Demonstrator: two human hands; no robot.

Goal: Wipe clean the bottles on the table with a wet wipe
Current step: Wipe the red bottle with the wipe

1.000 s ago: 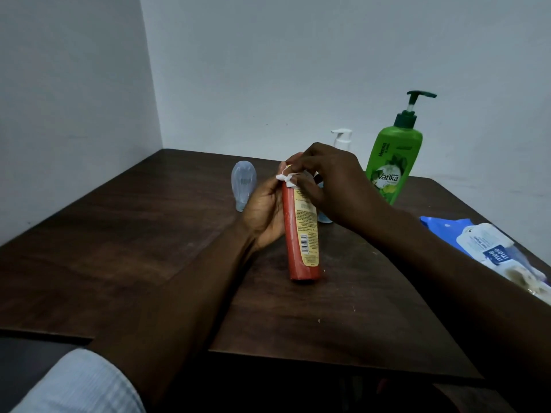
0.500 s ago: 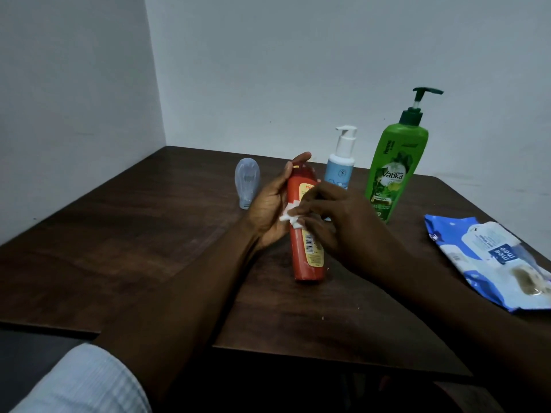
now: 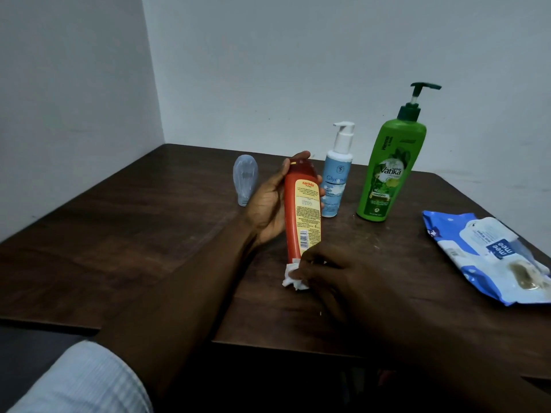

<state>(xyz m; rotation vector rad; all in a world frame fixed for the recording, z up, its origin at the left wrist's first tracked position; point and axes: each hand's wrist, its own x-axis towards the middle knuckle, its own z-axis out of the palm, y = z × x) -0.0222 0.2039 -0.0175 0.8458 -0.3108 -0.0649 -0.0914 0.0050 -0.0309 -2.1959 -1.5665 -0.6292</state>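
A red bottle (image 3: 299,210) with a yellow label stands tilted on the dark wooden table (image 3: 149,234). My left hand (image 3: 268,201) grips its upper half from the left. My right hand (image 3: 331,272) pinches a crumpled white wet wipe (image 3: 290,277) against the bottle's base. Behind stand a light blue pump bottle (image 3: 335,186), a tall green pump bottle (image 3: 387,174) and a small clear bottle (image 3: 245,181), all untouched.
A blue and white pack of wet wipes (image 3: 489,257) lies flat at the right edge of the table. White walls close the corner behind and to the left. The table's front edge runs just under my forearms.
My right hand has slid the wipe down the red bottle from its cap to its base. The left hand kept its hold near the top.
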